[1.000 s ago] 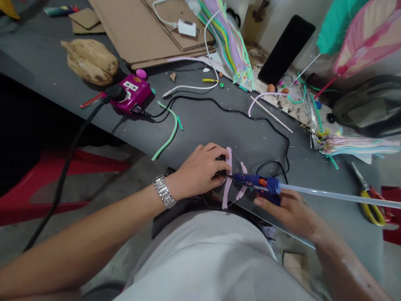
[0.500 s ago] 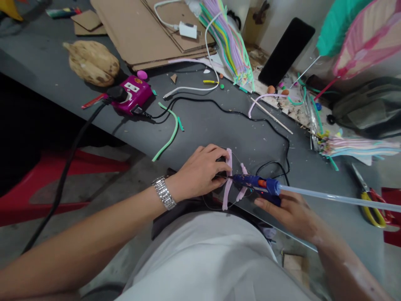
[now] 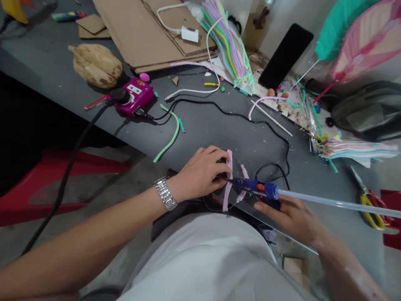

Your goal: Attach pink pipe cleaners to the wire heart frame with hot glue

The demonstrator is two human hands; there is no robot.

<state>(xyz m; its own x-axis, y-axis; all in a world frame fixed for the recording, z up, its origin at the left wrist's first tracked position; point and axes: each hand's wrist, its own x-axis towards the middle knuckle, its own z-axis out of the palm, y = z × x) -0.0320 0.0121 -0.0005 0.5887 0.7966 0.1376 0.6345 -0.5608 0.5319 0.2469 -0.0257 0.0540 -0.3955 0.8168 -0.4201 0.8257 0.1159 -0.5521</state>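
My left hand (image 3: 200, 172) grips a frame of pink pipe cleaners (image 3: 228, 180) on the grey table, with thin wire looped around it. A dark part under my fingertips is partly hidden. My right hand (image 3: 291, 219) holds a blue hot glue gun (image 3: 253, 188) by its handle. The gun's metal nozzle points left and sits at the pink frame, close to my left fingers. A long, clear glue stick (image 3: 338, 204) runs from the back of the gun to the right.
A black cable (image 3: 238, 115) crosses the grey table (image 3: 206, 133) and loops behind the gun. Beyond it lie a green pipe cleaner (image 3: 172, 136), a magenta power socket (image 3: 134, 97), a coconut (image 3: 95, 67), cardboard sheets (image 3: 156, 35) and a pipe-cleaner bundle (image 3: 228, 48). Yellow-handled scissors (image 3: 369, 213) lie right.
The whole view has drifted slightly, with the table items shifting right. The glue gun's nozzle has moved slightly left, and both hands stay on the same items.
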